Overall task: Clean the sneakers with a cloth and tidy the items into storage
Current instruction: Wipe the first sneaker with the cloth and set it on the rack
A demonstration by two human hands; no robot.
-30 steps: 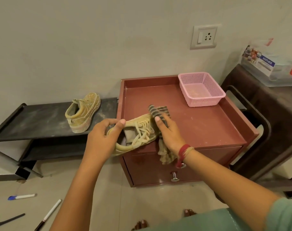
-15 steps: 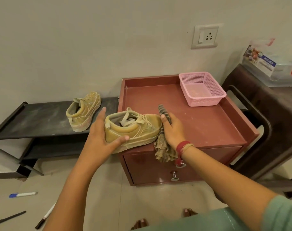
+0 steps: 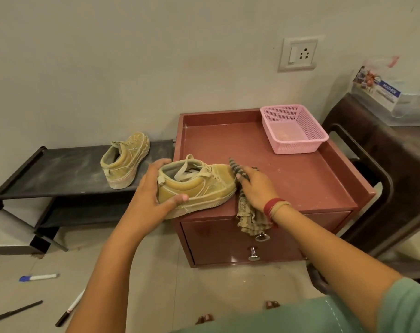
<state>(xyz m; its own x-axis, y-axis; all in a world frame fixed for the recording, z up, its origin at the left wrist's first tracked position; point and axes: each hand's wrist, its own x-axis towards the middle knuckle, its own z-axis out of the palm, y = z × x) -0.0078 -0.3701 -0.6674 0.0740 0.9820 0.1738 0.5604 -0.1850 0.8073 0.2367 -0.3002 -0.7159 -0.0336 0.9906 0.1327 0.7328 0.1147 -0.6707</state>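
A dusty tan sneaker [image 3: 204, 188] stands upright at the front left corner of the red-brown cabinet [image 3: 300, 179], its toe pointing right. My left hand [image 3: 153, 191] grips its heel. My right hand [image 3: 254, 186] holds a striped cloth [image 3: 247, 217] against the toe; the cloth hangs down over the cabinet's front edge. A second tan sneaker [image 3: 126, 159] rests on the dark low shoe rack [image 3: 60, 171] to the left, heel toward me.
A pink mesh basket [image 3: 294, 128] sits at the cabinet's back right. A dark table [image 3: 396, 150] with a clear plastic box [image 3: 393, 97] stands at the right. Pens [image 3: 38, 277] lie on the floor at lower left. The cabinet drawers have metal knobs [image 3: 253, 253].
The sneaker was tilted on its side with laces facing me; it now stands upright on the cabinet corner. My left hand shifted to the heel, and my right hand with the cloth moved to the toe.
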